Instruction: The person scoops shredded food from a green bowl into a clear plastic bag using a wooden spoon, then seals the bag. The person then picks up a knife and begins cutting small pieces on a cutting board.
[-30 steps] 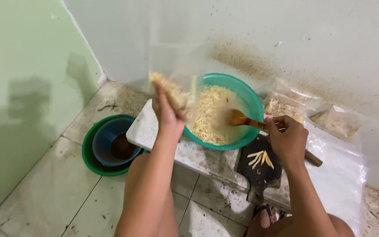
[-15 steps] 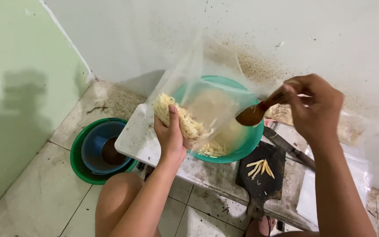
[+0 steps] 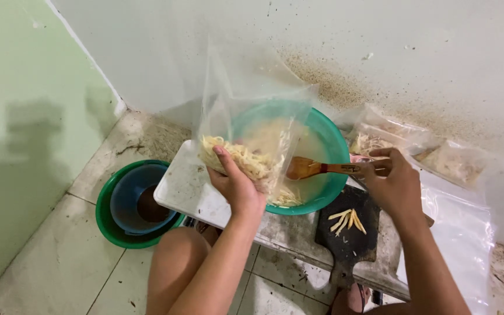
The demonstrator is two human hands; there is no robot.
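My left hand (image 3: 237,185) grips a clear plastic bag (image 3: 246,99) from below, with pale shredded strips bunched at its bottom. The bag stands upright over a green bowl (image 3: 333,146) that has more strips in it. My right hand (image 3: 395,184) holds a wooden spoon (image 3: 316,168) by the handle, its scoop lying over the bowl next to the bag. The bowl rests on a white board (image 3: 185,186) on a low bench.
A black cutting board (image 3: 348,239) with a few cut strips lies below my right hand. Filled clear bags (image 3: 450,160) lean against the speckled wall at right. Nested green and blue bowls (image 3: 132,204) stand on the tiled floor at left.
The bag has been lifted and opened upright over the bowl. My right hand has lowered, bringing the spoon down level over the bowl beside the bag.
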